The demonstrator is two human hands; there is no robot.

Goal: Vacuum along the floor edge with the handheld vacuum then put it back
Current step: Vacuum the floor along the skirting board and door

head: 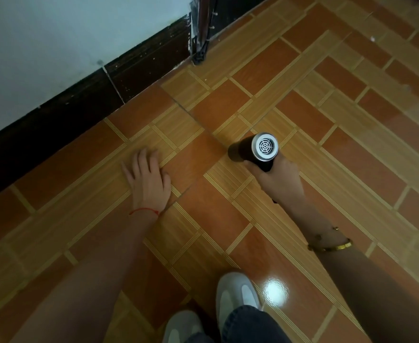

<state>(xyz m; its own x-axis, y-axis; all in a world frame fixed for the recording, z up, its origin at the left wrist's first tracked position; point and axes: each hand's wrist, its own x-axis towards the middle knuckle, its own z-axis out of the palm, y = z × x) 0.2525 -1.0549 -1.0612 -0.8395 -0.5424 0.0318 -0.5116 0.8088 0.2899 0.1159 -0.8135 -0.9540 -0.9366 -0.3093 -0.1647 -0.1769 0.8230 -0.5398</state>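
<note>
From the head camera, the handheld vacuum [254, 151] is a short dark cylinder held low over the tiled floor [327, 144], a little toward 2 o'clock from the centre of the view. Its near end faces the camera: a silver ring around a round grey vent grille [267, 146] patterned like a spider's web. The black barrel points away toward 10 o'clock, in the direction of the wall, and its far tip is too dark to make out. No brand, label or writing can be read on it.

The right hand [277, 180] is closed around the vacuum's handle beneath the silver end, fingers wrapped under the body. A gold bangle [331, 246] and a thinner chain sit on that wrist.

The left hand [149, 179] is open and holds nothing; it lies palm down with fingers spread flat on the floor, at 9 o'clock from the vacuum and well apart from it. A red string bracelet [145, 211] circles its wrist.

The floor is glossy, in orange-brown and tan wood-look tiles. A dark skirting board [79, 105] runs along the floor edge at 10 to 11 o'clock, below a pale wall [55, 40]. At 6 o'clock are two pale grey shoes [235, 295] and a dark jeans leg [250, 325].
</note>
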